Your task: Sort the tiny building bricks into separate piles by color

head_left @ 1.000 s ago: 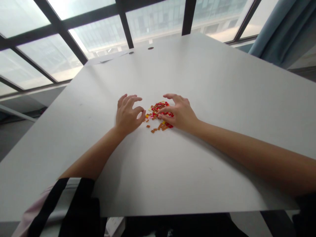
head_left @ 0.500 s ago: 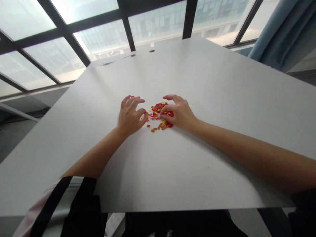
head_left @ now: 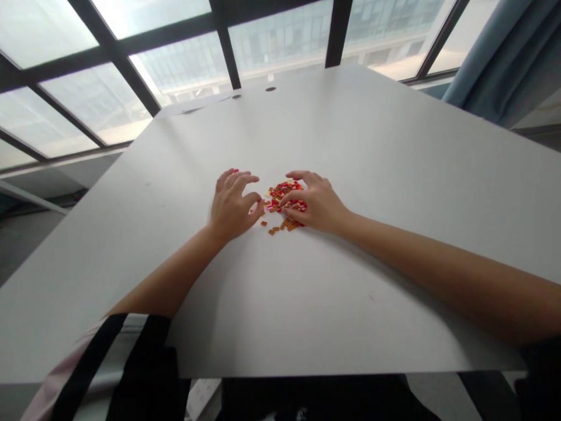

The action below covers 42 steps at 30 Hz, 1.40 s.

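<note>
White table (head_left: 372,175) near windows (head_left: 280,41), pieces (head_left: 284,189) between hands (head_left: 231,207) (head_left: 323,204)

an office-like room: broad white desk (head_left: 280,292), black-framed windows (head_left: 280,44), blue curtain (head_left: 508,70)

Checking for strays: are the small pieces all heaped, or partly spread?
Partly spread: a few brown pieces lie apart from the main heap.

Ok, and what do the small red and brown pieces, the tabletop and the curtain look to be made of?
The small pieces: probably hard plastic, going by their bright colours and blocky shapes; too small to judge the gloss. The tabletop: perhaps laminate or painted board, smooth, white and softly sheened. The curtain: most likely fabric, matte blue, hanging in soft folds.
</note>
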Each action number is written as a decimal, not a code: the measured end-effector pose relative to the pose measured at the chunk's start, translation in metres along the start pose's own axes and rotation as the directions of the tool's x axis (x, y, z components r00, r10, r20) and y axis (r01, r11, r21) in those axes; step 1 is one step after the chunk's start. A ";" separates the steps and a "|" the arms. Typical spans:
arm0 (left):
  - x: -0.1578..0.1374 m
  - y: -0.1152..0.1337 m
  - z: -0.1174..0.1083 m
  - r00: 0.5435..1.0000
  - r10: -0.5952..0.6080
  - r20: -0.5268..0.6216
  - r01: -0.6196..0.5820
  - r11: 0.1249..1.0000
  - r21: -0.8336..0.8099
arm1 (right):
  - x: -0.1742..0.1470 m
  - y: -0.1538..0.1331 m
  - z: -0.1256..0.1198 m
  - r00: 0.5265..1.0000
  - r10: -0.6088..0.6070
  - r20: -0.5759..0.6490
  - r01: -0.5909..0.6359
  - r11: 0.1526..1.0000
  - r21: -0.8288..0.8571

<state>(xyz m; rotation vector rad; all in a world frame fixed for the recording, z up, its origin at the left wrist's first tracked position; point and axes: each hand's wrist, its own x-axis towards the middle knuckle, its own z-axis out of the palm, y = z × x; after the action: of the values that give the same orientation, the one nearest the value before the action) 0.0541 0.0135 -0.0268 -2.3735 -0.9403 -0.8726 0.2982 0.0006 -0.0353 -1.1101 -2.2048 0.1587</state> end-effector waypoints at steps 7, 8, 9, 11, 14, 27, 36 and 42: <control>0.001 0.003 -0.002 0.999 -0.018 0.032 0.019 0.999 -0.028 | -0.001 0.001 0.001 0.999 -0.033 0.002 0.033 0.999 0.015; 0.001 0.004 -0.002 1.000 -0.017 0.027 0.017 0.999 -0.028 | -0.001 0.001 0.002 0.999 -0.037 0.009 0.037 0.999 0.015; 0.001 0.004 -0.002 1.000 -0.015 0.023 0.016 0.999 -0.029 | -0.001 0.002 0.002 0.999 -0.038 0.015 0.038 0.999 0.017; 0.001 0.004 -0.002 0.999 -0.021 0.029 0.022 0.999 -0.033 | -0.001 0.003 0.004 0.999 -0.038 0.027 0.037 0.999 0.029; 0.001 0.004 -0.002 0.998 -0.037 0.046 0.039 0.998 -0.044 | 0.000 0.004 0.004 0.999 -0.035 0.039 0.033 0.998 0.051; 0.000 0.003 -0.001 1.000 -0.007 -0.016 0.006 1.000 -0.019 | -0.002 0.010 0.007 0.992 -0.127 -0.006 0.127 0.991 0.034; 0.005 0.010 -0.005 0.999 0.024 0.034 -0.017 0.982 -0.186 | -0.004 -0.001 0.006 0.970 -0.182 -0.160 0.181 0.983 -0.023; 0.008 0.014 -0.005 0.996 -0.025 0.086 0.046 0.967 -0.252 | -0.004 -0.007 0.004 0.977 -0.175 -0.123 0.170 0.984 -0.050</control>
<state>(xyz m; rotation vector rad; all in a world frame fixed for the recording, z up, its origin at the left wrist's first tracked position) 0.0669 0.0040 -0.0198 -2.6342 -0.9550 -0.9660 0.2927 -0.0064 -0.0379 -0.9168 -2.1855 -0.0295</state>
